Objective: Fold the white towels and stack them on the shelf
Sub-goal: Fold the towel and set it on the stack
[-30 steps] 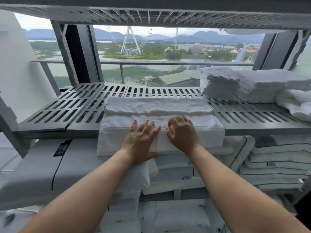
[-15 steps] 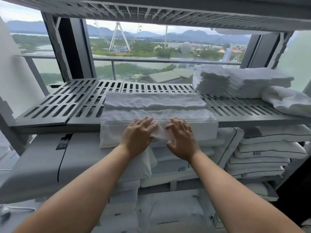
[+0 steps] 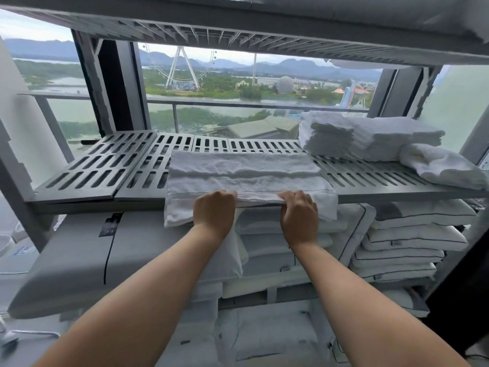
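Folding step: left hand [image 3: 214,209] and right hand [image 3: 299,211] grip the towel [image 3: 243,173] front edge hanging off the shelf [image 3: 79,178]; next, fold it back.

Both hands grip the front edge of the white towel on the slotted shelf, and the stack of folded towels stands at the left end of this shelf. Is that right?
One thing is wrong: in the head view the stack of folded towels stands at the right end of the slotted shelf. The left hand and right hand do grip the front edge of the white towel.
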`<control>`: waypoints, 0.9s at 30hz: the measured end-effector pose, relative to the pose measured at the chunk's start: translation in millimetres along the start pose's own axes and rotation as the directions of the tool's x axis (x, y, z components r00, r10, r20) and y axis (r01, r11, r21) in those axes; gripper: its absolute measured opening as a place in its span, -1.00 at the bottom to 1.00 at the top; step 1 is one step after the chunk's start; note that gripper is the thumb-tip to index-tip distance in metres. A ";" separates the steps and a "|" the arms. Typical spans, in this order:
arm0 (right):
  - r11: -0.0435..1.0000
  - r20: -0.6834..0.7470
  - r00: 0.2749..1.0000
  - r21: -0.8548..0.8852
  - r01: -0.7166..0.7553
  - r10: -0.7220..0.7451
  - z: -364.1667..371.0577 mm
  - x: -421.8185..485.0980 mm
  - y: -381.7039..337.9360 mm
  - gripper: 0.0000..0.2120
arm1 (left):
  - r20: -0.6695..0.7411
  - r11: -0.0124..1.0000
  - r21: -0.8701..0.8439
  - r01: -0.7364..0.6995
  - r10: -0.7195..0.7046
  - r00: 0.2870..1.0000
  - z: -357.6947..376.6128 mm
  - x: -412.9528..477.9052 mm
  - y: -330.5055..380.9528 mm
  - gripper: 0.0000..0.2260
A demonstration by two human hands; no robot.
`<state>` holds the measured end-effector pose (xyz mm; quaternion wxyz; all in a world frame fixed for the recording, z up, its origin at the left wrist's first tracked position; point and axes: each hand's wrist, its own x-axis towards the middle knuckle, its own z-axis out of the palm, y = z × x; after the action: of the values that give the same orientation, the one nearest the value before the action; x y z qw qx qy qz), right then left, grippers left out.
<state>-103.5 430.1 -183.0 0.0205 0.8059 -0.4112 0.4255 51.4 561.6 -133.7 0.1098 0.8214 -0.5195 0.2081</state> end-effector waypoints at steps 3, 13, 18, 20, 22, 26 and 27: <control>0.997 -0.042 0.996 -0.022 -0.075 0.074 -4.7 4.6 -3.4 -0.70 | -0.016 1.000 0.003 0.018 -0.018 1.000 -5.2 5.8 -2.3 -0.73; 0.997 -0.130 0.990 -0.036 -0.067 0.062 2.6 46.4 -6.2 -0.67 | -0.153 0.995 0.089 0.034 -0.020 0.988 -7.9 50.9 -2.8 -0.70; 0.987 -0.197 0.975 -0.146 0.072 -0.100 21.3 95.7 4.3 -0.67 | -0.238 0.985 0.169 0.044 -0.002 0.971 -2.6 97.7 -13.8 -0.70; 0.972 -0.204 0.962 -0.187 0.144 -0.182 30.9 123.5 10.5 -0.69 | -0.269 0.978 0.198 0.060 -0.004 0.963 -0.3 121.9 -16.5 -0.71; 0.950 -0.192 0.945 -0.221 0.220 -0.264 42.6 154.8 18.1 -0.74 | -0.272 0.973 0.220 0.073 -0.010 0.962 5.1 147.6 -19.5 -0.68; 0.897 -0.105 0.901 -0.197 0.395 -0.420 74.5 210.4 33.7 -0.80 | -0.173 0.965 0.247 0.092 -0.050 0.984 24.1 195.0 -28.9 -0.64; 0.882 -0.076 0.888 -0.181 0.435 -0.454 83.8 220.4 37.6 -0.80 | -0.125 0.964 0.248 0.097 -0.068 0.990 29.8 204.5 -31.1 -0.65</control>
<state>-6.9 231.0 -93.5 0.2058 0.8483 -0.2459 0.4214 162.6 398.2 -65.8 0.0425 0.8362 -0.4468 0.3151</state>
